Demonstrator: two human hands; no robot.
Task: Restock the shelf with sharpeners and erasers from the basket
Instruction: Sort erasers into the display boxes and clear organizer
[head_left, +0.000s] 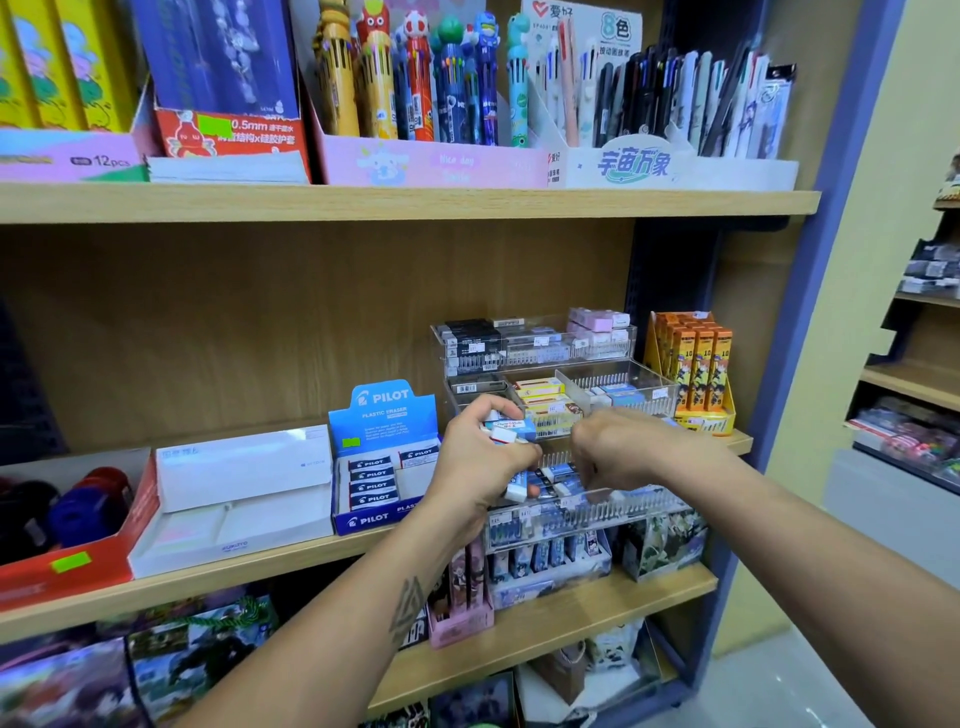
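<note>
Gripping a small bunch of erasers (511, 431) in the left hand (480, 457), fingers curled tightly around them, white ends and blue sleeves sticking out above and below the fist. Reaching with the right hand (618, 449) just beside it, fingers bent downward over more erasers lying in the front compartment of the clear acrylic organizer (597, 512); not possible to tell whether this grip is pinching one or only touching. Standing on the middle wooden shelf (311, 558), with the blue PILOT eraser box (382, 467) just left of the hands. Sitting further left, an open white box (234, 499) and a red box (78, 525). Standing at the right end, an orange pencil-lead display (696, 374). Filling the upper shelf, cartoon multicolour pens (415, 78).
</note>
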